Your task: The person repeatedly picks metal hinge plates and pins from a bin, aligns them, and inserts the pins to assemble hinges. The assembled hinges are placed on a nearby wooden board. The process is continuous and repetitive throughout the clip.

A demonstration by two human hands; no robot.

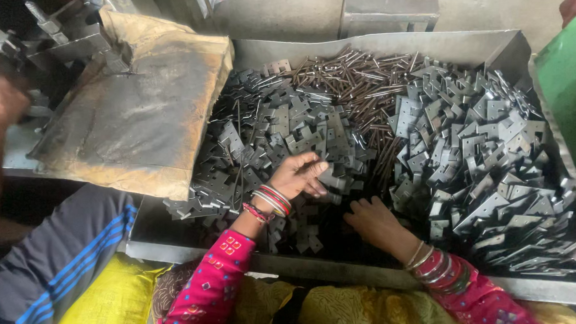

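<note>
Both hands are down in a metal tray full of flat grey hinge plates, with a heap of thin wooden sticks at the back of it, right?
Not wooden: the head view shows thin metal pins heaped behind the plates in the tray. The rest holds.

Metal tray (386, 46): hinge plates (475, 147), pins (362, 81) heaped inside.

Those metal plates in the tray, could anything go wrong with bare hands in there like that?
Possibly. The left hand and right hand dig bare into loose metal plates whose stamped edges could cut. Thin pins lie mixed in and might prick fingers. The bangles could catch on plates, and the heap on the right rises toward the tray's rim and might spill.
</note>
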